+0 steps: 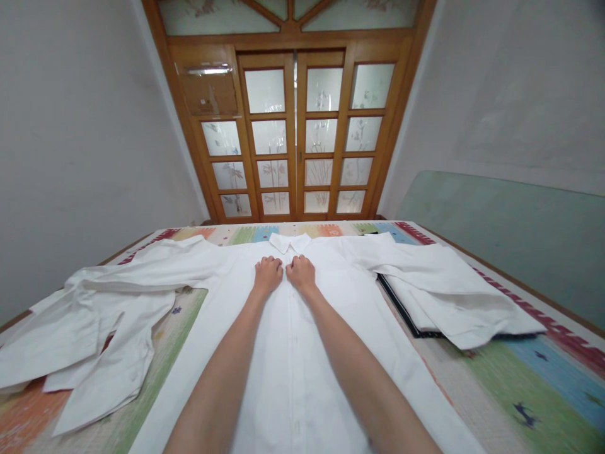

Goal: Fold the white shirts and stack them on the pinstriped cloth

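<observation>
A white long-sleeved shirt (265,378) lies front side up, its collar (289,242) at the far end and its sleeves spread to both sides. Just below the collar, my left hand (268,275) is closed, its curled fingers pinching the shirt's front edge. My right hand (301,273) is beside it, a small gap apart, also closed on the front along the button line. The fingertips are partly hidden under the knuckles. Farther down, the front runs closed between my forearms.
Under the right sleeve lies a stack of folded clothes (410,304), white over black. More white cloth (118,384) lies with the left sleeve. A colourful patterned cover (524,378) is spread beneath everything. Wooden glass-paned doors (295,132) stand beyond, and a pale green panel (510,221) leans at right.
</observation>
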